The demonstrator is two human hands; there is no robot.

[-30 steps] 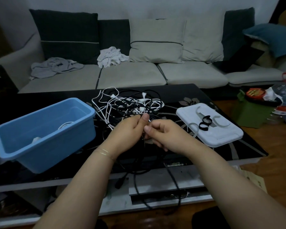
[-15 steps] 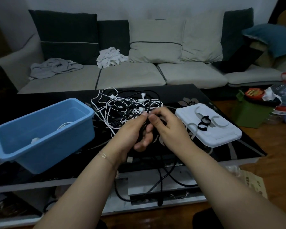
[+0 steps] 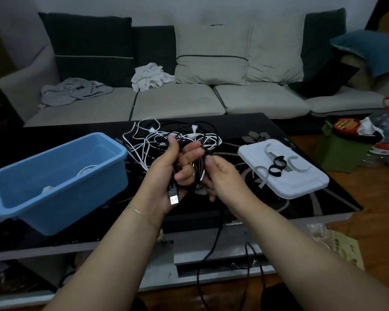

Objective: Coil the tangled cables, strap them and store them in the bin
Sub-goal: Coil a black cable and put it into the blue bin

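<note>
Your left hand (image 3: 166,176) gripped the black cable (image 3: 198,169) coil, its USB plug (image 3: 173,198) pointing near. Your right hand (image 3: 220,176) pinched its right side; the loose tail hung down toward you.

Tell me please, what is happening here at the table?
A person is coiling a black cable. The left hand holds the loops, with the USB plug hanging at the palm; the right hand pinches the strand. The rest hangs off the table. A tangle waits behind, the bin beside it, straps on the lid.

Left hand (image 3: 166,173) now holds black cable (image 3: 199,169) coiled.
</note>
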